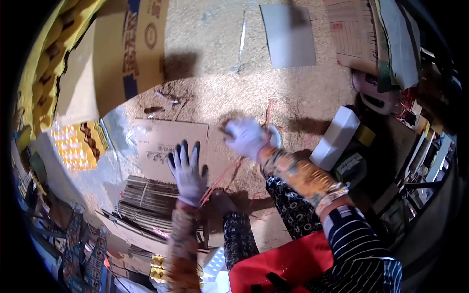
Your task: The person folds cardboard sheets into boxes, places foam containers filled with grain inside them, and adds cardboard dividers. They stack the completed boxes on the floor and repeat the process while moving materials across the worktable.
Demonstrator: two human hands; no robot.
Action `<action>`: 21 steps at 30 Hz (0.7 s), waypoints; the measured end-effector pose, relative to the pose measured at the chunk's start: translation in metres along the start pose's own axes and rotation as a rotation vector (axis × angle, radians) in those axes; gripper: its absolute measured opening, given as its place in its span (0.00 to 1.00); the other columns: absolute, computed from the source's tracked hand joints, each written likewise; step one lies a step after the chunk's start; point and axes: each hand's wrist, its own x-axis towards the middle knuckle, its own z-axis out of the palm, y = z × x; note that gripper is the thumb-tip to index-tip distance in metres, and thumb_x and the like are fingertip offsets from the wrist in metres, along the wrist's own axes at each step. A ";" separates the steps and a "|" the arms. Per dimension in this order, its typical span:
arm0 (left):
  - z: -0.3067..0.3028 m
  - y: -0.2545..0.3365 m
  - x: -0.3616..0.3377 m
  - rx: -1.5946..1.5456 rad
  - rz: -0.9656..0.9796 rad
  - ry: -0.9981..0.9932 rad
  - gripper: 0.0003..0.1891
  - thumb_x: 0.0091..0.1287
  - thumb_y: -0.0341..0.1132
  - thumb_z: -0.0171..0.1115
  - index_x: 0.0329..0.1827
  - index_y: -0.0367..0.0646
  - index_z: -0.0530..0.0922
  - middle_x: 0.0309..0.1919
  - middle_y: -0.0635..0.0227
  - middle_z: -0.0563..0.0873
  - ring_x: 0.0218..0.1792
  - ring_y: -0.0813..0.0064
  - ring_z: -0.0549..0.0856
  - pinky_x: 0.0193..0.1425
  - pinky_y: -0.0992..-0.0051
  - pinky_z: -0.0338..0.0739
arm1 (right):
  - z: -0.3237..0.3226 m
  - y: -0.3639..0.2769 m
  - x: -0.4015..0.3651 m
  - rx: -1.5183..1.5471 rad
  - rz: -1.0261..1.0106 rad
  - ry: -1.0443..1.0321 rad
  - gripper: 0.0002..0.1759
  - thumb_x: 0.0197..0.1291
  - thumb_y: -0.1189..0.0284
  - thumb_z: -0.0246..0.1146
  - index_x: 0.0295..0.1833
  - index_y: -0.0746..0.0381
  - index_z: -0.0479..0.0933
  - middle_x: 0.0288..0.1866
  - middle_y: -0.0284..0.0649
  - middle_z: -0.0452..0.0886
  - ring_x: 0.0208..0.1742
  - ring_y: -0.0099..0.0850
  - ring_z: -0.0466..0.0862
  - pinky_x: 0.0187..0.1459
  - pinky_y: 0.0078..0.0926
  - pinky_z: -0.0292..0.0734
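Observation:
My left hand (188, 173), in a pale glove with dark fingertips, has its fingers spread over the lower edge of a flat printed cardboard sheet (171, 141). Just below it lies a stack of folded cardboard (146, 195). My right hand (245, 137), also gloved, is curled above the sawdust-covered floor, right of the sheet; whatever its fingers hold is too small to make out. A pale round rim (274, 136) shows beside its wrist. Reddish string (222, 178) trails between the two hands.
Upper left stands a large cardboard box (115, 53), with yellow egg trays (75, 146) below it. A grey sheet (289, 36) lies at the top. On the right are a white box (335, 138) and a pink container (373, 93). Another person's patterned legs (73, 244) show lower left.

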 end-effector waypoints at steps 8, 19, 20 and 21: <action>0.059 -0.068 0.140 0.511 0.202 -0.612 0.56 0.47 0.56 0.75 0.80 0.48 0.57 0.74 0.57 0.65 0.76 0.50 0.60 0.81 0.44 0.47 | -0.152 0.254 0.070 -0.051 0.636 0.604 0.69 0.47 0.31 0.67 0.82 0.64 0.45 0.79 0.59 0.55 0.79 0.57 0.58 0.73 0.57 0.59; 0.096 -0.044 0.008 0.349 0.177 -0.434 0.35 0.57 0.42 0.70 0.70 0.54 0.73 0.71 0.56 0.69 0.72 0.55 0.66 0.79 0.39 0.47 | -0.038 0.248 0.068 0.969 0.133 0.902 0.29 0.58 0.73 0.73 0.63 0.71 0.73 0.57 0.44 0.82 0.57 0.34 0.83 0.59 0.30 0.79; 0.100 -0.044 0.015 0.391 0.211 -0.358 0.38 0.57 0.41 0.70 0.74 0.54 0.69 0.73 0.54 0.67 0.75 0.52 0.64 0.79 0.39 0.46 | -0.022 0.242 0.047 1.095 0.098 0.854 0.27 0.60 0.75 0.70 0.64 0.71 0.73 0.57 0.43 0.82 0.57 0.34 0.83 0.61 0.30 0.79; 0.095 -0.041 0.028 0.348 0.242 -0.285 0.38 0.57 0.41 0.69 0.74 0.52 0.68 0.73 0.53 0.67 0.76 0.51 0.62 0.80 0.39 0.45 | -0.012 0.224 0.022 1.221 0.069 0.804 0.24 0.63 0.77 0.67 0.64 0.71 0.73 0.57 0.43 0.82 0.57 0.33 0.83 0.62 0.30 0.78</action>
